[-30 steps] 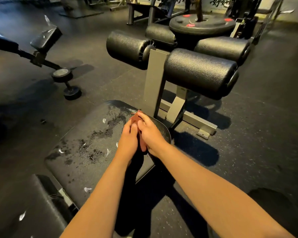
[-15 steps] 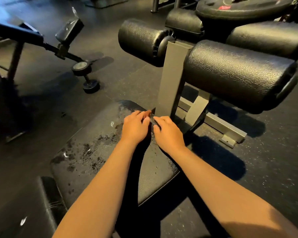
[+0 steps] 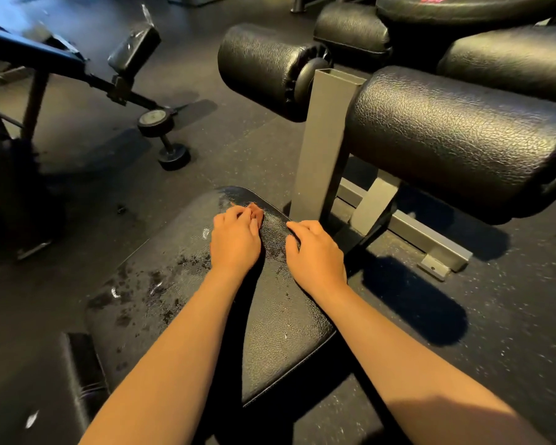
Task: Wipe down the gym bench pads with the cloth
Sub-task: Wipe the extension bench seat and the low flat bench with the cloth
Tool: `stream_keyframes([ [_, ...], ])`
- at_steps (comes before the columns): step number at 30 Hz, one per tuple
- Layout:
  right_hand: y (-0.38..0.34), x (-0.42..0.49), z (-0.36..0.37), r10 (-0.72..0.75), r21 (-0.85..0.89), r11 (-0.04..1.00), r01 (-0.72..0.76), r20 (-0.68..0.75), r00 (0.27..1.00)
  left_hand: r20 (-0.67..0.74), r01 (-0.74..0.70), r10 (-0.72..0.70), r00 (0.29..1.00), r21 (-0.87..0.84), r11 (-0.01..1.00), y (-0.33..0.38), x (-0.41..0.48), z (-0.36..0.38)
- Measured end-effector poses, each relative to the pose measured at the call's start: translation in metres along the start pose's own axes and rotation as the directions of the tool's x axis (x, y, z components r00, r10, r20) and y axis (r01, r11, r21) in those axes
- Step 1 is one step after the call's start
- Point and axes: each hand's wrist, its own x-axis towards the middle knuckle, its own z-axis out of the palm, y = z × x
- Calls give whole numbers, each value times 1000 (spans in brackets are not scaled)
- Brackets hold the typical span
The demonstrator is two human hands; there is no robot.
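The black seat pad (image 3: 280,332) of the gym bench lies below me, with wet blotches across its left half. My left hand (image 3: 235,242) and right hand (image 3: 315,255) rest on the pad's far end, a small gap apart. Both have curled fingers. Between them stretches a dark, speckled cloth (image 3: 274,234) that is hard to tell from the pad; each hand pinches one side of it. Two black roller pads (image 3: 446,139) (image 3: 260,65) sit on a grey post (image 3: 325,139) just beyond the hands.
A dumbbell (image 3: 166,136) lies on the black rubber floor to the far left, beside another bench (image 3: 45,56) with a blue frame. A weight plate (image 3: 463,8) and more rollers stand behind. The bench's grey foot (image 3: 437,258) reaches out to the right.
My hands were pressed together a second ago and have drawn apart sideways, spreading the cloth. The camera has moved closer to the rollers.
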Motion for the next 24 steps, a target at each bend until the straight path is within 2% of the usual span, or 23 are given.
stream_keyframes([
  [2,1,0,0,11,20,1000,-11,-3,1000,69,-48,48,996,1,999,7,-5,0],
  [4,1,-1,0,21,45,999,-21,-9,1000,95,-172,174,980,-24,985,13,-18,3],
  [6,0,-1,3,20,54,998,-18,-29,999,89,-284,292,952,-90,955,18,-33,2],
  [9,-3,-1,7,0,2,1000,0,-51,999,48,-336,341,939,-91,937,20,-38,-2],
  [11,-1,-3,12,-40,-87,996,35,-62,997,11,-312,312,950,4,950,18,-34,-7],
  [13,0,-4,14,-81,-141,988,71,-70,994,-26,-184,186,982,77,980,10,-22,-12],
  [15,0,-4,14,-85,-145,987,74,-73,994,-35,-10,12,999,62,998,2,-7,-11],
  [17,0,-3,13,-82,-146,987,71,-68,994,-15,23,-22,1000,31,999,3,-1,-7],
  [22,-1,-1,11,-5,6,1000,5,-94,996,39,-260,263,964,-68,963,31,-21,7],
  [24,-1,-1,11,-30,-45,999,26,-96,995,46,-311,314,948,-62,948,29,-20,5],
])
